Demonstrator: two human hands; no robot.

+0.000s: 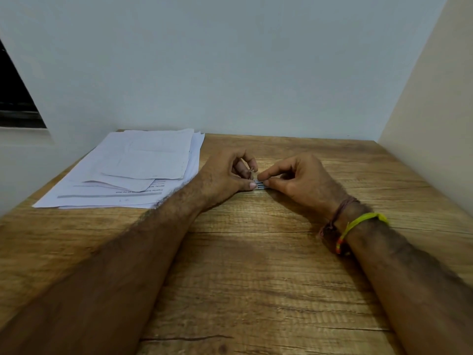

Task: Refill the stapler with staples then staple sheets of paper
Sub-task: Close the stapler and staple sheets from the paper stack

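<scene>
On wooden table (pixel 256 252) by pale wall, left hand (pixel 225 172) and right hand (pixel 302 180) pinching staples (pixel 261 185), papers (pixel 133 170) left

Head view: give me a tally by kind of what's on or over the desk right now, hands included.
Hands: 2, left hand and right hand, both pinching small metal pieces
Metal pieces: 2, a staple strip on the table and a small upright part, too small to identify
Paper stacks: 1, loose paper stack, sheet count unclear
Wrist bands: 2, yellow-green band and brown thread
Total: 7
</scene>
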